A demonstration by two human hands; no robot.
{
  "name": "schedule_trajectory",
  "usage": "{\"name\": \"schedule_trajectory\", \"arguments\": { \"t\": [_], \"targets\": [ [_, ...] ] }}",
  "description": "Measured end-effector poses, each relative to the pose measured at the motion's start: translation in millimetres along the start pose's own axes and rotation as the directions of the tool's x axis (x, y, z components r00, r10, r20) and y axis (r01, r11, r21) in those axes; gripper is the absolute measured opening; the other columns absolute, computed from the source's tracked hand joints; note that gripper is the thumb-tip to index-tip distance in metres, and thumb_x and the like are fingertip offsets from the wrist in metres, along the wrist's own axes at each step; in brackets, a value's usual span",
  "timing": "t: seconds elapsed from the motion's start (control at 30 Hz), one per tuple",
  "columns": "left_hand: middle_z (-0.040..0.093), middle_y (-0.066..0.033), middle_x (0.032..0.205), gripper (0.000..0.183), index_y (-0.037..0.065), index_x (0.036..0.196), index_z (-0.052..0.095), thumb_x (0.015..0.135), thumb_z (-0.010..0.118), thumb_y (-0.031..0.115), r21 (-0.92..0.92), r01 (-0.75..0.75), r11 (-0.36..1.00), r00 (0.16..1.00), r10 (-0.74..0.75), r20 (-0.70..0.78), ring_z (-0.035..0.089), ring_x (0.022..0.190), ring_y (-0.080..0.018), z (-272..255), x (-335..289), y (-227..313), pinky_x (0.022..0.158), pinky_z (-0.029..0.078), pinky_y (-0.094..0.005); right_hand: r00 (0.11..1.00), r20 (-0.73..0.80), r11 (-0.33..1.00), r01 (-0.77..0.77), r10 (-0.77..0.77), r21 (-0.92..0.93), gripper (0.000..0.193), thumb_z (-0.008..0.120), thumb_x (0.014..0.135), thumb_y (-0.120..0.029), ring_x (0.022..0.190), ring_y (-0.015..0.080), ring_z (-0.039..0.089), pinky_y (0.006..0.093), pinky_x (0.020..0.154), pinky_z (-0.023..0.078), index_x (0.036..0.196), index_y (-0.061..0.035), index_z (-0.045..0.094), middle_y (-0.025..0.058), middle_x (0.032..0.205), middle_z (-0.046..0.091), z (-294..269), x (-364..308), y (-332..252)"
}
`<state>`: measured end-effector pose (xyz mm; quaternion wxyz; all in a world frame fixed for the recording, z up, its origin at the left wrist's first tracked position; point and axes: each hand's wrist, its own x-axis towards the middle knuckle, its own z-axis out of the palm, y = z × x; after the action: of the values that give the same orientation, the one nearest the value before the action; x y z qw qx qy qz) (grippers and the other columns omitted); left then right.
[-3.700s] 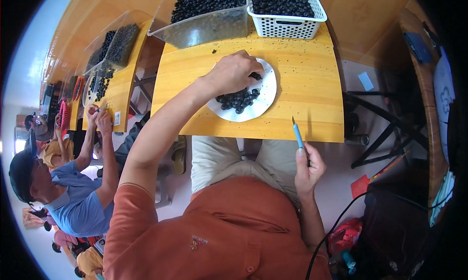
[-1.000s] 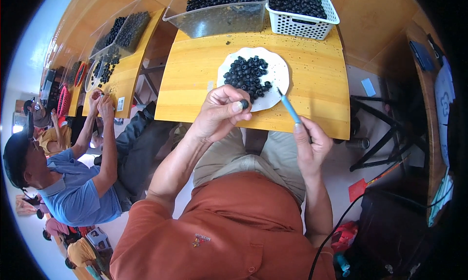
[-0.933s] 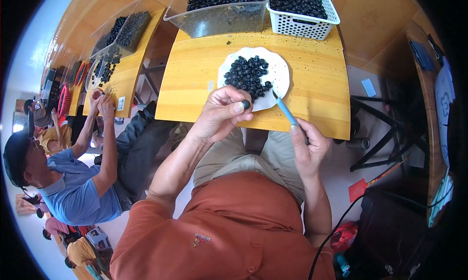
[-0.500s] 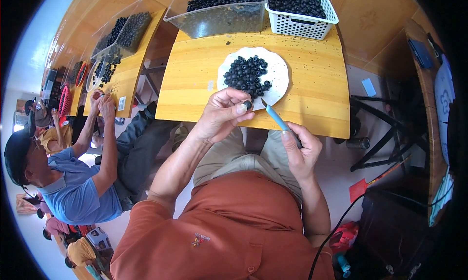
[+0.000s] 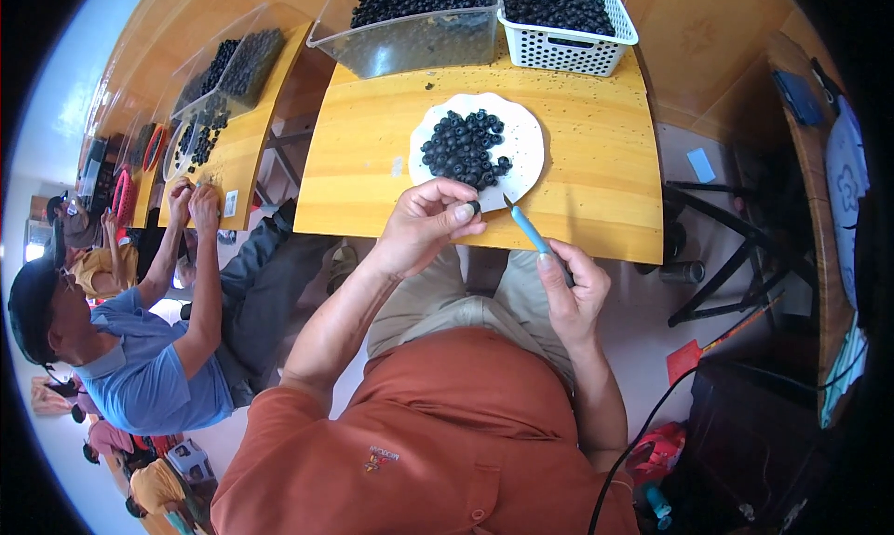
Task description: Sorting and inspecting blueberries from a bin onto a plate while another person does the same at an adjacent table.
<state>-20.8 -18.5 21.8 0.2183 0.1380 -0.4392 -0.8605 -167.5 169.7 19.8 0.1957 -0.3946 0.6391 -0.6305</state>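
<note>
Between the thumb and fingers of my left hand is a small dark round bead, partly covered by the fingertips. My right hand is closed around a slim knife with a light-blue handle. Its short dark tip points up and left, a little apart from the bead. Both hands hover over the near edge of the table, just in front of a white scalloped plate. A heap of similar dark beads, several showing a pale spot or hole, lies on the plate.
At the table's far side stand a clear plastic bin and a white perforated basket, both full of dark beads. Small dark specks dot the wood. On the left a co-worker in a blue shirt sits at another table.
The bead has turned slightly in my left fingers, which have shifted a little. My right hand keeps the knife in nearly the same place. The whole view has shifted slightly.
</note>
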Motion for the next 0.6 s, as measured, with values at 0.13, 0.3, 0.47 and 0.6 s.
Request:
{"name": "schedule_trajectory", "arguments": {
  "t": [0.13, 0.3, 0.47, 0.6],
  "targets": [
    [0.060, -0.0077, 0.111, 0.016, 0.002, 0.107, 0.061, 0.091, 0.062, 0.001, 0.077, 0.031, 0.997, 0.999, -0.030, -0.021, 0.063, 0.094, -0.0162, 3.2, 1.9, -0.4, 0.086, 0.058, -0.0326, 0.999, -0.046, 1.000, -0.002, 0.002, 0.009, 0.029, 0.068, 0.092, -0.022, 0.065, 0.0062, 0.053, 0.0225, 0.058, 0.043, 0.102, 0.0048, 0.066, 0.0038, 0.072, 0.063, -2.7, -4.2, 6.2],
    [0.066, -0.0038, 0.091, 0.015, 0.001, 0.104, 0.062, 0.091, 0.066, 0.005, 0.407, -0.047, 0.912, 0.996, 0.073, -0.049, 0.065, 0.084, -0.0117, 9.6, 19.2, 9.5, 0.079, 0.055, -0.0248, 0.994, -0.076, 0.997, -0.072, 0.073, 0.007, 0.026, 0.068, 0.091, -0.018, 0.065, 0.0048, 0.051, 0.0222, 0.057, 0.041, 0.103, 0.0053, 0.066, 0.0017, 0.071, 0.061, -14.2, -20.8, 21.1],
    [0.069, -0.0052, 0.086, 0.014, 0.000, 0.093, 0.070, 0.085, 0.072, 0.010, 0.815, -0.150, 0.559, 0.967, 0.255, 0.004, 0.064, 0.077, -0.0102, 36.6, 94.3, 52.4, 0.070, 0.052, -0.0251, 0.987, -0.115, 0.994, -0.110, 0.111, 0.017, 0.024, 0.066, 0.091, -0.016, 0.064, 0.0036, 0.049, 0.0214, 0.056, 0.039, 0.102, 0.0048, 0.067, -0.0001, 0.070, 0.058, -22.4, -34.5, 27.1],
    [0.071, -0.0095, 0.093, 0.025, 0.002, 0.106, 0.069, 0.086, 0.071, 0.017, 0.922, -0.377, 0.084, 0.821, 0.492, 0.291, 0.065, 0.084, -0.0121, 53.6, 194.3, 98.8, 0.074, 0.053, -0.0282, 0.979, -0.147, 0.989, -0.134, 0.141, 0.055, 0.025, 0.066, 0.091, -0.018, 0.063, 0.0038, 0.047, 0.0213, 0.056, 0.038, 0.103, 0.0037, 0.067, -0.0018, 0.070, 0.057, -21.7, -33.7, 26.0]
  ]
}}
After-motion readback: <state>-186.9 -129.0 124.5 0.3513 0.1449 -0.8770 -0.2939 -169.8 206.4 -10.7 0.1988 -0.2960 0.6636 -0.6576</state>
